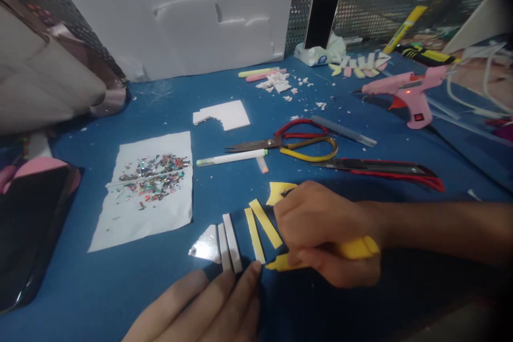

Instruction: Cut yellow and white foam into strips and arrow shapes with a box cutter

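Note:
My right hand is closed around a yellow-handled cutter whose tip lies on the blue table near a row of cut strips. Two yellow strips and two white strips lie side by side, with a shiny silver piece to their left. A yellow offcut sits just beyond my right hand. My left hand lies flat with its fingers stretched out, fingertips touching the near ends of the white strips.
On the table are a sheet of paper with glitter bits, a white pen, scissors, a red-black utility knife, a pink glue gun, white foam pieces, a foam board and a propped phone.

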A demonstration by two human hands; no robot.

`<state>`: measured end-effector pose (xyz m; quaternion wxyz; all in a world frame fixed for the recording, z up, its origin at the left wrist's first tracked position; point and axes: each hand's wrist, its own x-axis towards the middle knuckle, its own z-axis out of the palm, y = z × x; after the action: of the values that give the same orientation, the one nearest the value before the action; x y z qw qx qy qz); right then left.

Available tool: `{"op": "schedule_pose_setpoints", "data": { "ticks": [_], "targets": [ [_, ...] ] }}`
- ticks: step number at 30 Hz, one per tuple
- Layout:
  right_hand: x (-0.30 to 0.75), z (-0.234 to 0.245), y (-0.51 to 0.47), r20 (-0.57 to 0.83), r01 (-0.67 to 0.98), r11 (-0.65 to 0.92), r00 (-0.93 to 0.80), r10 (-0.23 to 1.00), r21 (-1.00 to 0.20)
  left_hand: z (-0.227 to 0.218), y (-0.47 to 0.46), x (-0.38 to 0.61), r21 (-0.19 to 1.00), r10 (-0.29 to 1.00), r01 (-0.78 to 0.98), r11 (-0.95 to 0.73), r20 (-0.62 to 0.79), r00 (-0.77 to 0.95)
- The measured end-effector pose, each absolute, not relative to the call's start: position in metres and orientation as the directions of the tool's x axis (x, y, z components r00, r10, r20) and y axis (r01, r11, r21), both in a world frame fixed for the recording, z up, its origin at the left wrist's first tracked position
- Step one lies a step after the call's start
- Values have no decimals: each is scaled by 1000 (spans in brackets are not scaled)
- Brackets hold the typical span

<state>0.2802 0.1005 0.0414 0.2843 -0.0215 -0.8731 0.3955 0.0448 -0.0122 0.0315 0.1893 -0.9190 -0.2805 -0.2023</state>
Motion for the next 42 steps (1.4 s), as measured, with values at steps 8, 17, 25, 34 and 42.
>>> {"op": "schedule_pose_setpoints", "data": {
  "ticks": [8, 17, 25, 34, 42],
  "targets": [
    [281, 39, 100, 494, -204, 684, -830, 258, -700, 33, -10, 47, -218, 444, 600, -770, 493, 749],
    [280, 41, 101, 480, -134, 712, -821, 310, -689, 34, -12, 45, -210, 447, 593, -777, 479, 755],
    [281, 44, 101, 467, -101, 714, -817, 339, -693, 34, -10, 45, -205, 443, 584, -785, 473, 761],
    [282, 39, 102, 462, -90, 714, -817, 346, -695, 35, -10, 44, -221, 438, 571, -791, 446, 780],
    [281, 40, 100, 462, -113, 715, -830, 314, -689, 36, -8, 45, -225, 428, 572, -789, 467, 774]
  ]
}}
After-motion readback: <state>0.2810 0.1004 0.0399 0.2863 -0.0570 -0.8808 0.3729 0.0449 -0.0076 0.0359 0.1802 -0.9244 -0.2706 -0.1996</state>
